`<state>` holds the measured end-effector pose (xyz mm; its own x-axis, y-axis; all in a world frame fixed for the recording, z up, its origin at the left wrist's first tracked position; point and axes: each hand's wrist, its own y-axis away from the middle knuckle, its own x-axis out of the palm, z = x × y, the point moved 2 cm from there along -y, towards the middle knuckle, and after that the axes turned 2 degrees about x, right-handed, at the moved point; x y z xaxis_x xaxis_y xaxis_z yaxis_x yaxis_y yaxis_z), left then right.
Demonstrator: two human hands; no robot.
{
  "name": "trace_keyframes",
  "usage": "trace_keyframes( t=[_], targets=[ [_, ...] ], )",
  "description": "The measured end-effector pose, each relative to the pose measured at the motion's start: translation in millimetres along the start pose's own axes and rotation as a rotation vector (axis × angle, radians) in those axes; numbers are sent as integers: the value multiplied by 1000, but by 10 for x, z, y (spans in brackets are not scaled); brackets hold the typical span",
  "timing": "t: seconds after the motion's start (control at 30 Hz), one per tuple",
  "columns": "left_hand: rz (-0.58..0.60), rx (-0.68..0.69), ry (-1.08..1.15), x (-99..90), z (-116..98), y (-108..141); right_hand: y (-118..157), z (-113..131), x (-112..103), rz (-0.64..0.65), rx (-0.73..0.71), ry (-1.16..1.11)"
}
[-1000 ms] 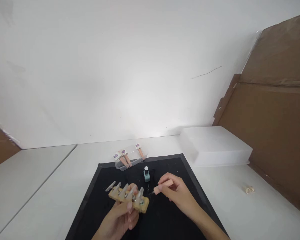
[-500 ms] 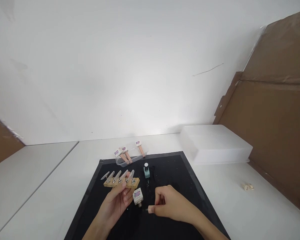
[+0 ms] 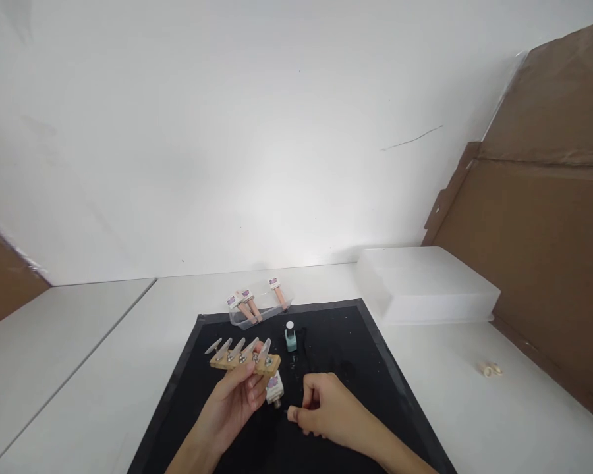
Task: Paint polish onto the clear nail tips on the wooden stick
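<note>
Diffuse light is brightening the middle of the white wall (image 3: 296,145) and fading toward the corners. A soft shadow is falling beside the translucent bin (image 3: 425,283); wide-angle distortion is stretching the cardboard panel (image 3: 534,263) at right, and small printed labels (image 3: 274,282) are appearing blurred.

Pink cap (image 3: 292,414) mostly hidden inside the right hand (image 3: 332,408), white bottle (image 3: 275,391) partly hidden behind the left hand (image 3: 234,400)

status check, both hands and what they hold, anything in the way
Left hand holding strip. Right hand pinching cap, brush near white bottle. Nothing seen between them; teal bottle farther back.
</note>
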<state>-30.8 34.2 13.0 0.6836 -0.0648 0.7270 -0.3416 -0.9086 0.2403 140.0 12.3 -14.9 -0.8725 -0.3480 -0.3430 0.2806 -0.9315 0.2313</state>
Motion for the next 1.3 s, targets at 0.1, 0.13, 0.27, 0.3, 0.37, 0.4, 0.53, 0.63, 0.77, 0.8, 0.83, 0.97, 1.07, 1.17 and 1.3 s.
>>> trace_keyframes(
  t=[0.1,0.13,0.27,0.3,0.37,0.4,0.53,0.63,0.77,0.8,0.83,0.97,1.07,1.17,1.3],
  targets=[
    [-14,-3,6,8,1,6,6,32,-1,-6,9,-5],
    [-17,-7,9,12,2,6,9,37,0,-1,18,-11],
    [-12,-15,20,25,3,9,24,52,5,8,25,-30],
    [-10,-15,22,26,4,10,27,56,8,9,25,-32],
    [0,-17,25,25,8,11,30,61,14,14,33,-28],
    [6,-16,27,24,11,11,30,64,17,15,35,-24],
    [18,-11,28,12,19,-1,29,74,25,-3,36,0],
    [24,-25,28,9,29,-12,31,71,40,2,53,-14],
    [14,-30,32,13,39,-16,30,54,73,-4,58,-32],
    [10,-32,34,13,41,-16,27,46,83,-6,64,-34],
    [4,-32,38,11,43,-15,24,39,93,-6,71,-37],
    [8,-36,50,-3,50,-13,5,10,125,-8,93,-52],
    [21,-38,60,-13,55,-11,-11,-10,138,-5,91,-59],
    [26,-41,62,-16,58,-11,-25,-28,145,-1,80,-78],
    [24,-43,63,-14,64,-15,-43,-41,151,17,75,-101]
  ],
)
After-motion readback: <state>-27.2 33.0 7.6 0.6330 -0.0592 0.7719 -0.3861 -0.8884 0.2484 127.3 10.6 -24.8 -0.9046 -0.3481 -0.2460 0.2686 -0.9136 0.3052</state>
